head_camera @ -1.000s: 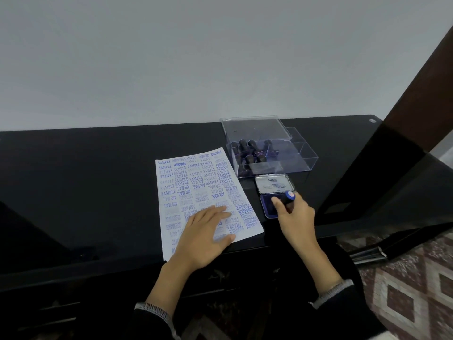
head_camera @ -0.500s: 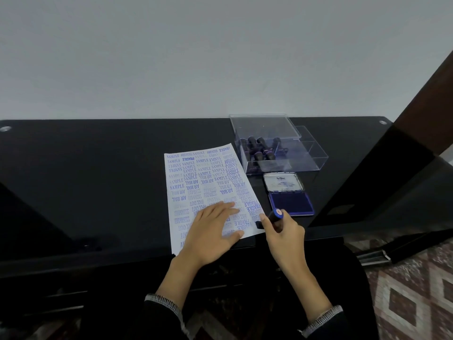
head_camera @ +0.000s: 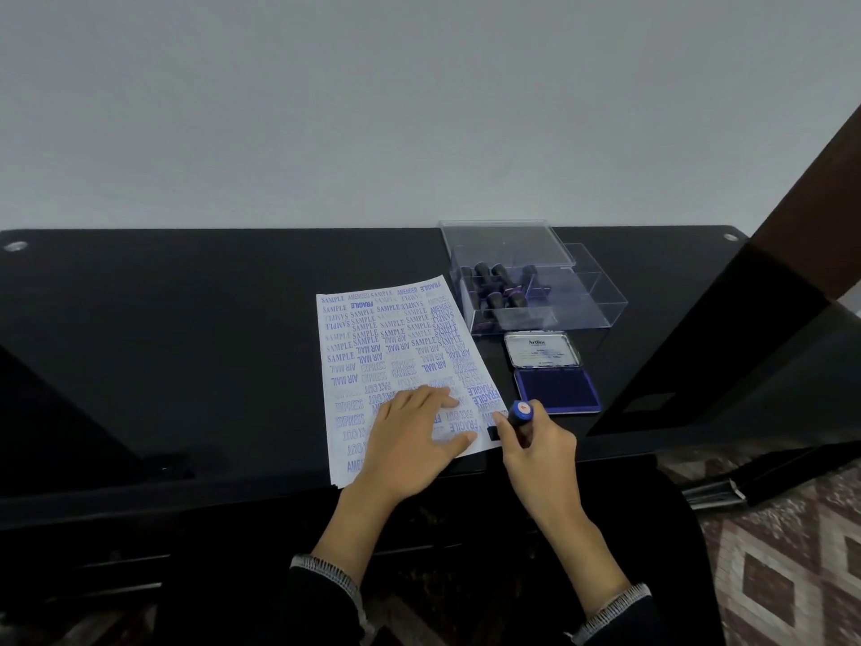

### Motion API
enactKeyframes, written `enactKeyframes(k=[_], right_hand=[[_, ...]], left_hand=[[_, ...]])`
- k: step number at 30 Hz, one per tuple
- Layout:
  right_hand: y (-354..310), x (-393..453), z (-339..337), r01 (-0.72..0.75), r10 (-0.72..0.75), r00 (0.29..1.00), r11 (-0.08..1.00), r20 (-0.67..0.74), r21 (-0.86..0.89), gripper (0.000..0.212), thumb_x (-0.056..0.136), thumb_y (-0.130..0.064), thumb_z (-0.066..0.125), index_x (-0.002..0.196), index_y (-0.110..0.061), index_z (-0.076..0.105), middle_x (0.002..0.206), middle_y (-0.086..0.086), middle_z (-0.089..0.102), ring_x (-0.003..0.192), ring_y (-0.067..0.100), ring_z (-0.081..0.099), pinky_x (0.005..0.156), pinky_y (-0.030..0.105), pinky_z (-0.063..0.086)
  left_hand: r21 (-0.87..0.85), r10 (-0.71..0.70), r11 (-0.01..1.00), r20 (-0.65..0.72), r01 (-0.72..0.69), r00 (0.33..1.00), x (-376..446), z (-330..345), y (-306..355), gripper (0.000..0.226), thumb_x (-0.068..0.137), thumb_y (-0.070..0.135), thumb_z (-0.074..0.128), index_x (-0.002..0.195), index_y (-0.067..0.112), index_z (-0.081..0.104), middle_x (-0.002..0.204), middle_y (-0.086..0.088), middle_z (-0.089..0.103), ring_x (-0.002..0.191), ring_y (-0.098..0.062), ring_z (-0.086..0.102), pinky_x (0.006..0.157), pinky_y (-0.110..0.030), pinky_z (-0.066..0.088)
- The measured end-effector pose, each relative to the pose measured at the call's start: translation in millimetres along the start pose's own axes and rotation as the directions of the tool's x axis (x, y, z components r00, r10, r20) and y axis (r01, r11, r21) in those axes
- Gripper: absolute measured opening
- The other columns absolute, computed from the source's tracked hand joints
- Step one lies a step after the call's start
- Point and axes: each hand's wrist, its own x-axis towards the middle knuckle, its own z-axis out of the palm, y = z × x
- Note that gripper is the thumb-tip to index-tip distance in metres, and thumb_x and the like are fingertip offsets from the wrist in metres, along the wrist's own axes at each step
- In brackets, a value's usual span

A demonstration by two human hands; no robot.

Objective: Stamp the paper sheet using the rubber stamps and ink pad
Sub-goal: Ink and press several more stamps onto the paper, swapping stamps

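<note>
A white paper sheet covered in blue stamped words lies on the black table. My left hand rests flat on its lower part, fingers spread. My right hand grips a dark rubber stamp with a blue and red cap, its base down on the sheet's lower right corner. To the right of the sheet the ink pad lies open, its blue pad nearest me and its lid folded back.
A clear plastic box holding several dark stamps stands behind the ink pad, its lid propped at the back. A dark panel slopes along the right side. Patterned floor shows at the lower right.
My right hand carried the stamp from the ink pad leftward and down to the sheet's lower right corner. The left hand stayed on the paper.
</note>
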Motion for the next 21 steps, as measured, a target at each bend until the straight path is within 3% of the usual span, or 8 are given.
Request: enactKeyframes(k=[7,21], right_hand=[[2,1,2,0.014,-0.014,1.000,1.000,0.006,-0.022,0.019,0.089,-0.020,0.065,0.080,-0.020,0.049,0.053,-0.010,0.048,0.058,-0.001,0.053,0.054,0.009,0.039],[8,1,7,0.025,-0.025,1.000,0.998,0.001,-0.058,0.022,0.089,-0.021,0.064,0.077,-0.022,0.046,0.055,-0.009,0.049,0.048,0.008,0.047,0.051,0.014,0.039]], left_hand=[[0.004,-0.052,0.999,-0.116,0.053,0.992,3,10,8,0.043,0.081,0.063,0.058,0.112,0.034,0.054,0.120,0.023,0.049,0.117,-0.005,0.040,0.101,-0.022,0.021],[0.034,-0.061,0.997,-0.159,0.068,0.985,3,14,10,0.047,0.078,0.067,0.060,0.110,0.034,0.054,0.115,0.022,0.050,0.114,-0.005,0.042,0.098,-0.021,0.021]])
